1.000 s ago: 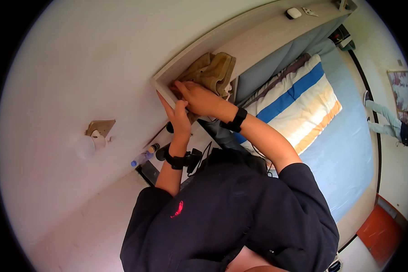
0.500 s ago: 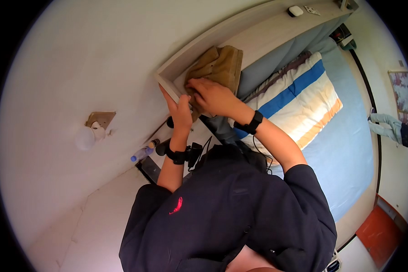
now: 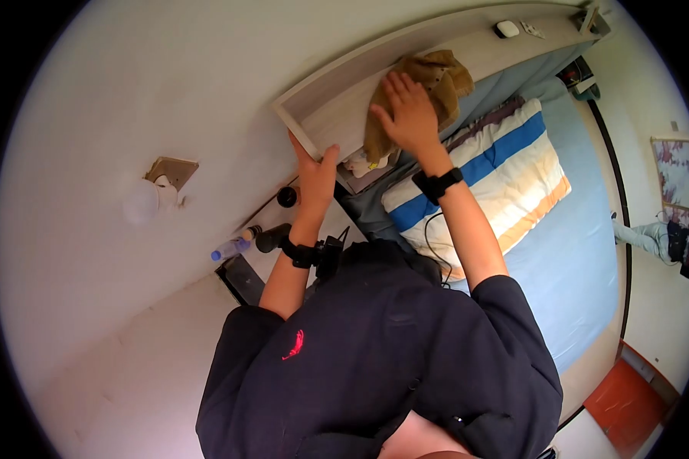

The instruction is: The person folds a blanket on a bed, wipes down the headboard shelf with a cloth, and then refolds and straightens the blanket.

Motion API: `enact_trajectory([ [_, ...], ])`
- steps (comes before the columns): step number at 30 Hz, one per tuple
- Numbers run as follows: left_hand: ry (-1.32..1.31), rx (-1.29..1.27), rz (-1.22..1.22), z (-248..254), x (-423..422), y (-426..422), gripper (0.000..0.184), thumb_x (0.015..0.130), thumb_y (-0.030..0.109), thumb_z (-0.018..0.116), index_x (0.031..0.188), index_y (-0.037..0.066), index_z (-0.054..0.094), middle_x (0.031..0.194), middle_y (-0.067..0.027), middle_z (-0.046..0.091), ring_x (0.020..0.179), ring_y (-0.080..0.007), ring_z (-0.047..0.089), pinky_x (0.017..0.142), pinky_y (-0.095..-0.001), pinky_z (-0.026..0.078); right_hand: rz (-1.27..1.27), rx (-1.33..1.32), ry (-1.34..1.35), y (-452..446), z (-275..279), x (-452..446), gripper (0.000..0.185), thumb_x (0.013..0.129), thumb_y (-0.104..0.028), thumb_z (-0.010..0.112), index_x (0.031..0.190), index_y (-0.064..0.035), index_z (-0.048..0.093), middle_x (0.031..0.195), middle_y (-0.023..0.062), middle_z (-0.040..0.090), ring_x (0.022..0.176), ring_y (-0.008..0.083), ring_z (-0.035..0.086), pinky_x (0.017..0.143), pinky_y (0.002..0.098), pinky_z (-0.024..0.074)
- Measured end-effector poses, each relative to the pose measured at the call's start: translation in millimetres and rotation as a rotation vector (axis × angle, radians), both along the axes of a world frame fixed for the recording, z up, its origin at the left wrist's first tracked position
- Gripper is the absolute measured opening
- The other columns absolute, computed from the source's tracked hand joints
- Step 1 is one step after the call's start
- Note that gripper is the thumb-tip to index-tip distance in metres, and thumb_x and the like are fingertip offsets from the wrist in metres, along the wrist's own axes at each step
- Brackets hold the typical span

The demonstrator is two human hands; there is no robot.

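Cloth [image 3: 445, 86] on shelf [image 3: 341, 122] by bed [image 3: 582, 264]

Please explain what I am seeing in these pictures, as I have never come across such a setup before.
There is no robot here, only a person working with two bare hands. The single camera is worn on that person's head and looks forward and down, so the dark shirt at the bottom is the wearer's own. The left hand is at the near end of a pale shelf; how firmly it grips is hard to tell. The right hand is spread flat on a brown cloth rather than closed around it. Farther along the shelf lies a small white object. Beside the shelf is a blue bed with a striped pillow.
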State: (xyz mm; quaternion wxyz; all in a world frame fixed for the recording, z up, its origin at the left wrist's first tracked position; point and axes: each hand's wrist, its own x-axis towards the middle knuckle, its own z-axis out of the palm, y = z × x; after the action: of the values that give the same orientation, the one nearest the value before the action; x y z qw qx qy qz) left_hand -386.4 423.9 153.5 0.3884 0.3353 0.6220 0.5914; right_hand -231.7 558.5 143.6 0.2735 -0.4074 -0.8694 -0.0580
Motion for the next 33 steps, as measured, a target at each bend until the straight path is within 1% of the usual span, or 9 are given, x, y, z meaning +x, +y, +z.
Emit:
enact_trajectory([
  [11, 0.255, -0.283, -0.273, -82.7, -23.0, -23.6, 0.074, 0.075, 0.016, 0.058, 0.135, -0.002, 0.019, 0.109, -0.0199, 0.056, 0.101, -0.0294, 0.056, 0.083, -0.0344, 0.044, 0.338, -0.299, 0.356, -101.2, -8.9, -36.3, 0.028, 0.087, -0.021, 0.051, 0.106, -0.002, 0.059, 0.112, 0.0116, 0.059, 0.111, 0.0297, 0.05, 0.097, 0.0396, 0.0359],
  [13, 0.264, -0.448, -0.362, -82.2, -22.0, -33.0, 0.075, 0.075, 0.021, 0.06, 0.135, -0.002, 0.021, 0.106, -0.0199, 0.058, 0.101, -0.0303, 0.056, 0.083, -0.0347, 0.044, 0.148, -0.721, 0.584, -110.2, -10.0, -28.9, 0.033, 0.094, -0.026, 0.042, 0.105, 0.0013, 0.058, 0.107, 0.0125, 0.061, 0.105, 0.026, 0.054, 0.094, 0.0342, 0.0379],
  [14, 0.229, -0.3, -0.415, -81.9, -17.5, -45.1, 0.069, 0.076, 0.019, 0.06, 0.132, -0.002, 0.027, 0.106, -0.0178, 0.058, 0.099, -0.0283, 0.057, 0.082, -0.0338, 0.045, 0.156, -0.723, 0.579, -113.9, -9.8, -24.7, 0.033, 0.094, -0.026, 0.042, 0.105, 0.0013, 0.058, 0.107, 0.0125, 0.061, 0.105, 0.026, 0.054, 0.094, 0.0342, 0.0379],
  [16, 0.192, -0.151, -0.461, -54.6, -9.5, -58.8, 0.062, 0.077, 0.018, 0.06, 0.129, -0.002, 0.033, 0.106, -0.0157, 0.059, 0.097, -0.0263, 0.058, 0.081, -0.0328, 0.045, 0.149, -1.28, 1.069, -121.6, 4.4, -19.8, 0.043, 0.097, -0.032, 0.034, 0.107, 0.0038, 0.057, 0.105, 0.0107, 0.061, 0.1, 0.0176, 0.054, 0.091, 0.0279, 0.0381],
  [19, 0.116, -0.198, -0.403, -16.9, -9.0, -66.0, 0.039, 0.081, 0.013, 0.057, 0.117, -0.001, 0.049, 0.095, -0.0103, 0.062, 0.083, -0.0174, 0.06, 0.073, -0.0283, 0.047, 0.082, -1.425, 1.106, -136.0, 8.7, -15.7, 0.047, 0.098, -0.035, 0.032, 0.112, 0.0037, 0.055, 0.109, 0.0083, 0.058, 0.098, 0.0114, 0.049, 0.09, 0.0251, 0.037],
  [23, -0.011, -0.202, -0.277, -17.9, -28.5, -76.9, 0.022, 0.084, 0.009, 0.053, 0.103, 0.0, 0.058, 0.077, -0.0032, 0.061, 0.064, -0.0083, 0.056, 0.061, -0.0221, 0.044, 0.377, -1.47, 1.048, -141.3, 20.5, -19.2, 0.045, 0.098, -0.032, 0.032, 0.116, 0.0036, 0.053, 0.116, 0.0102, 0.056, 0.105, 0.0161, 0.05, 0.094, 0.027, 0.0353],
  [26, -0.04, -0.156, -0.204, 2.1, -40.3, -82.0, 0.02, 0.086, 0.007, 0.05, 0.103, -0.001, 0.057, 0.07, -0.0014, 0.059, 0.059, -0.0075, 0.052, 0.058, -0.0209, 0.042, 0.524, -1.199, 0.846, -138.8, 20.7, -23.4, 0.043, 0.098, -0.03, 0.032, 0.12, 0.0026, 0.051, 0.122, 0.0125, 0.053, 0.115, 0.0214, 0.047, 0.099, 0.0294, 0.0322],
  [28, -0.153, 0.136, -0.129, 10.4, -45.4, -86.1, 0.019, 0.088, 0.005, 0.047, 0.105, 0.0, 0.055, 0.077, -0.0007, 0.059, 0.059, -0.0058, 0.05, 0.055, -0.0197, 0.039, 0.572, -1.025, 0.639, -136.5, 25.3, -21.4, 0.042, 0.098, -0.028, 0.033, 0.123, 0.0013, 0.049, 0.129, 0.0131, 0.049, 0.123, 0.0244, 0.042, 0.103, 0.0311, 0.029],
  [33, -0.05, 0.398, 0.164, 26.7, -46.8, -84.3, 0.022, 0.092, 0.008, 0.045, 0.113, 0.001, 0.048, 0.095, -0.0026, 0.057, 0.076, -0.0081, 0.051, 0.068, -0.0222, 0.041, 0.537, -0.964, 0.755, -135.8, 46.5, -25.8, 0.041, 0.097, -0.027, 0.035, 0.126, -0.0006, 0.046, 0.134, 0.0127, 0.043, 0.127, 0.0252, 0.037, 0.103, 0.0318, 0.0279],
])
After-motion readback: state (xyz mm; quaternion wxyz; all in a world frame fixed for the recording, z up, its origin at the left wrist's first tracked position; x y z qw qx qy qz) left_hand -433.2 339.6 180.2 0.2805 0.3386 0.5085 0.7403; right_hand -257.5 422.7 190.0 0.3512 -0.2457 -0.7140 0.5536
